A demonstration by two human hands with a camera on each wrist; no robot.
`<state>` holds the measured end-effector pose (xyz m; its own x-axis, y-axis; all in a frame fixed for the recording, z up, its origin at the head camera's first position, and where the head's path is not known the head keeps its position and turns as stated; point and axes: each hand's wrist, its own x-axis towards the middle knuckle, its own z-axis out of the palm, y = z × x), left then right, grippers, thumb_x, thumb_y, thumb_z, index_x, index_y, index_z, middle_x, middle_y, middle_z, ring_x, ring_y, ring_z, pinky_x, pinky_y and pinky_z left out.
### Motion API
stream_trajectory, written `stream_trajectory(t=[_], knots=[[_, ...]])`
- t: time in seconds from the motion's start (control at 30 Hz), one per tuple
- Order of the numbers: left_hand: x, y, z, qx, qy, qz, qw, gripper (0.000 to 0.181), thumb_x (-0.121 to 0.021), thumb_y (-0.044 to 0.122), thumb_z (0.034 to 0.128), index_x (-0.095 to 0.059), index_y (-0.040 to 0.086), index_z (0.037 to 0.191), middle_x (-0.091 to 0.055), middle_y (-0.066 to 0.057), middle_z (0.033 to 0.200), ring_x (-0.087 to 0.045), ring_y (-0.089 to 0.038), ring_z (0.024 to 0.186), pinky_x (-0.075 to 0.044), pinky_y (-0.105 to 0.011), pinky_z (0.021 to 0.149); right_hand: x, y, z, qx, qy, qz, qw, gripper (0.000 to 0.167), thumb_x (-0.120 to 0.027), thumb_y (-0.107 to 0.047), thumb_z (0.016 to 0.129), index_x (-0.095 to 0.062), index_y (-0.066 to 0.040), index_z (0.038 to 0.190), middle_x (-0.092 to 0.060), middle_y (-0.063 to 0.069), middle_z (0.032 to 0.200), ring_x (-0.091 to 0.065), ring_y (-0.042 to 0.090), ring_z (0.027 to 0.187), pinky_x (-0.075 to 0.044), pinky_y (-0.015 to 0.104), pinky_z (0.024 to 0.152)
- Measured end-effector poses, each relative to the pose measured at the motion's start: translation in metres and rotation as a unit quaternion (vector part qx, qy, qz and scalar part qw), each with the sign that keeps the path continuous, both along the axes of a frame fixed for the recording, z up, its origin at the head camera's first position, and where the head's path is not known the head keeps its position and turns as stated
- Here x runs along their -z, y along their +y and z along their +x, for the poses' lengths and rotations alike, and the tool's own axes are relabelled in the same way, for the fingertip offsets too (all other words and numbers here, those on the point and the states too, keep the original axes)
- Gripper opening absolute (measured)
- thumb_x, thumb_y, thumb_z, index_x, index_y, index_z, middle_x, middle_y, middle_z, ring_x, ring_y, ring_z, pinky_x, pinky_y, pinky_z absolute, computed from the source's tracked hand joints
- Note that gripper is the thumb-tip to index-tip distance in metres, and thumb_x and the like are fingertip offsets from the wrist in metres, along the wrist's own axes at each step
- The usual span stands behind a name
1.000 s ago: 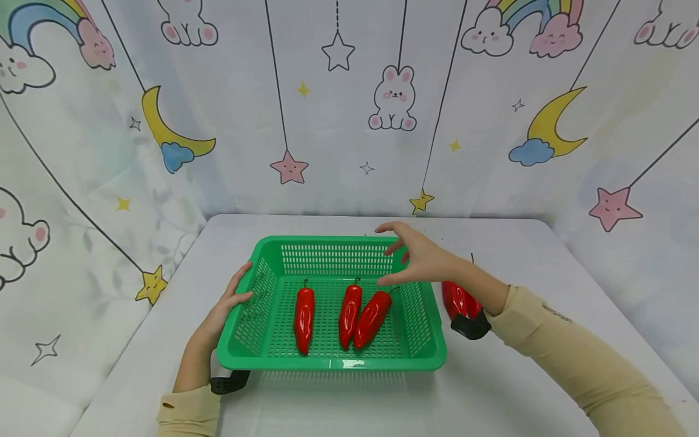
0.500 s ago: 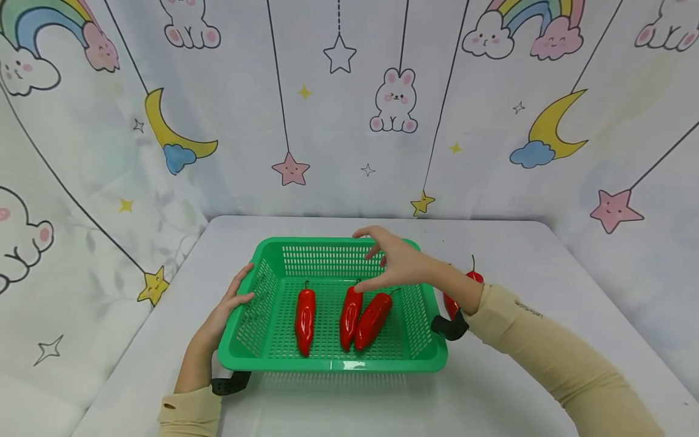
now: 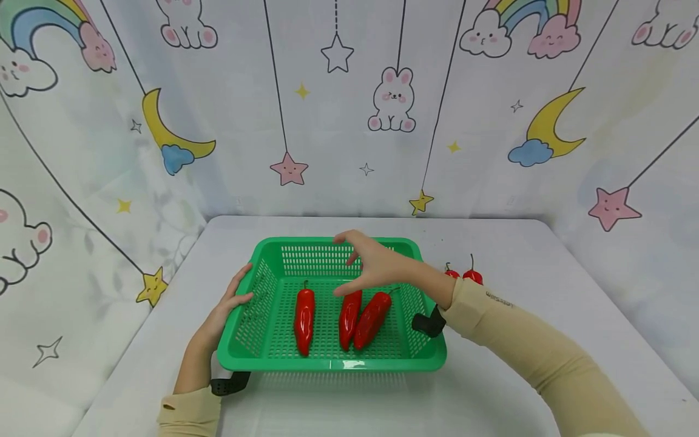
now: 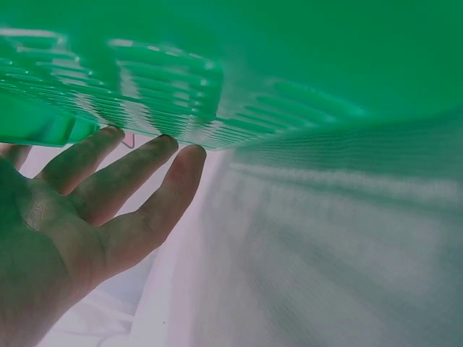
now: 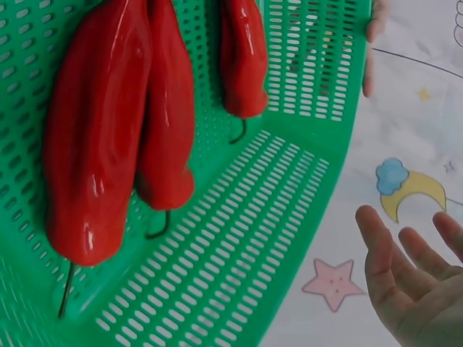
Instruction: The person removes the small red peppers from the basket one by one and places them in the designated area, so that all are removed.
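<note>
A green plastic basket (image 3: 333, 365) with slotted walls stands on the table, and three red chili peppers lie in it: one at the left (image 3: 304, 321), two side by side at the right (image 3: 373, 320). My left hand (image 3: 218, 312) holds the basket's left side, thumb over the rim and the other fingers (image 4: 181, 188) against the outside wall. Over the basket's back right part hovers my right hand (image 3: 377, 264), fingers spread and curved, nothing between them. It covers the stem end of the middle pepper (image 3: 349, 321). In the right wrist view the peppers (image 5: 98, 137) lie below the hand.
Two more red chili peppers (image 3: 472, 277) lie on the white table (image 3: 508, 255) to the right of the basket, mostly hidden by my right forearm and sleeve. A patterned curtain (image 3: 327, 121) hangs behind the table.
My right hand has moved left across the basket, from its right end towards the middle, fingers still spread. The left hand, the basket and the peppers in it have stayed put.
</note>
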<state>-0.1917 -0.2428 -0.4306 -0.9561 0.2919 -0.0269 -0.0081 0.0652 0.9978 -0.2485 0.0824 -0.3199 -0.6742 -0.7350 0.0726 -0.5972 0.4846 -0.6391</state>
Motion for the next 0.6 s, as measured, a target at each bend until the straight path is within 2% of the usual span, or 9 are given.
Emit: stream_trajectory(t=[0.23, 0.43, 0.6], knots=[[0.0, 0.0, -0.001, -0.007, 0.001, -0.006, 1.0, 0.06, -0.034, 0.023, 0.0975, -0.002, 0.03, 0.148, 0.005, -0.008, 0.151, -0.02, -0.04, 0.127, -0.036, -0.047, 0.087, 0.004, -0.017, -0.001, -0.02, -0.008, 0.028, 0.9994, 0.084, -0.076, -0.042, 0.07, -0.033, -0.01, 0.135, -0.036, 0.002, 0.135, -0.054, 0.015, 0.094, -0.044, 0.026, 0.081], [0.001, 0.002, -0.002, -0.01, 0.011, -0.01, 0.9998, 0.06, -0.035, 0.022, 0.0974, -0.003, 0.028, 0.148, 0.009, -0.005, 0.152, -0.006, -0.036, 0.134, -0.022, -0.056, 0.096, 0.01, -0.028, -0.002, -0.028, -0.009, 0.045, 0.9986, 0.084, -0.076, -0.042, 0.07, -0.034, -0.01, 0.135, -0.037, 0.003, 0.134, -0.055, 0.016, 0.095, -0.043, 0.025, 0.082], [0.0, 0.003, -0.001, -0.011, 0.008, -0.006, 0.9999, 0.06, -0.035, 0.022, 0.0975, -0.003, 0.028, 0.148, 0.008, -0.005, 0.152, -0.008, -0.037, 0.133, -0.023, -0.056, 0.096, 0.019, -0.036, -0.004, -0.032, -0.006, 0.068, 0.9971, 0.084, -0.075, -0.045, 0.07, -0.034, -0.01, 0.136, -0.037, 0.002, 0.135, -0.053, 0.014, 0.094, -0.044, 0.023, 0.08]])
